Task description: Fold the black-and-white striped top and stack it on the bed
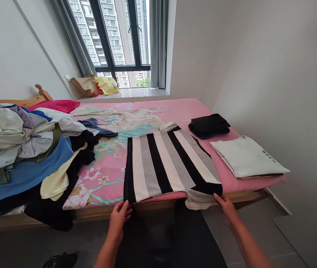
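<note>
A striped shirt (158, 163) in black, cream and fine grey lines lies spread sideways on the pink bed, its black hem band to the left. My left hand (120, 214) pinches the near corner of that hem between thumb and fingers. At the opposite end, my right hand (225, 204) grips the shirt's near shoulder edge by the black strip. One sleeve hangs over the bed's front edge between my hands, closer to the right one. The other sleeve points toward the window.
A big heap of mixed clothes (27, 145) covers the bed's left side. To the right lie a folded black garment stack (209, 125) and a folded white garment stack (247, 158). Bags (106, 85) sit on the windowsill. The wooden bed edge (91, 214) runs along the front.
</note>
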Motion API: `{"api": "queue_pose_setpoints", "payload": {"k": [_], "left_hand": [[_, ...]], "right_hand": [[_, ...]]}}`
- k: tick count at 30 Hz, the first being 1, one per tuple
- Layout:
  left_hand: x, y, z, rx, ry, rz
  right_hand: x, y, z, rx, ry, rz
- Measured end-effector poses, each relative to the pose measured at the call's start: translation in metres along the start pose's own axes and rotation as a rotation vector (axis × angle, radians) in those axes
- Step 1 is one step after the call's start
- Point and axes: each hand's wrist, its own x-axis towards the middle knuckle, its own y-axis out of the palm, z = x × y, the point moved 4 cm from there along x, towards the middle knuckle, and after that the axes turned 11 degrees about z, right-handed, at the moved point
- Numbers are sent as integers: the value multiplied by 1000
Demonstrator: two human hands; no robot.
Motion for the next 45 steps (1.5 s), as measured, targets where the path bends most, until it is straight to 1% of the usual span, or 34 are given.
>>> {"api": "queue_pose_setpoints", "payload": {"k": [3,4,6,8,11,13,15,18,20,22,24,26,28,31,35,37,39,42,45], "left_hand": [[5,4,-5,-97,-18,14],[6,5,-7,-109,-15,27],[8,9,-10,-118,-28,64],[8,13,-11,-102,-80,89],[10,16,-12,-50,-160,87],[11,16,-12,-45,-171,72],[11,14,-10,-67,-138,59],[9,9,-8,-39,-3,34],[5,6,-7,28,133,38],[1,5,-7,152,284,74],[-2,5,-6,385,421,112],[-3,4,-7,674,544,115],[-2,2,-10,909,649,85],[4,-1,-21,1137,767,40],[8,-6,-42,1277,970,27],[10,-10,-52,1321,1060,50],[11,-15,-57,1378,1119,89],[10,-29,-55,1449,1191,124],[8,-43,-44,1498,1239,144]], "right_hand": [[-5,13,6,144,63,278],[-9,13,6,170,90,350],[-18,12,7,166,116,438],[-26,11,9,135,102,454],[-36,17,16,145,82,487],[-40,21,18,159,98,504],[-44,21,17,149,139,497],[-50,11,8,158,224,471],[-52,4,2,182,267,454],[-55,-1,-1,202,286,441],[-58,-3,-3,214,294,440],[-60,-3,-6,212,300,426],[-61,-3,-9,189,305,422],[-62,-4,-11,159,302,431],[-67,-5,5,168,265,446],[-72,-4,17,171,244,452],[-78,-5,26,178,219,438],[-90,-7,31,186,183,449],[-101,-10,26,156,179,472]]}}
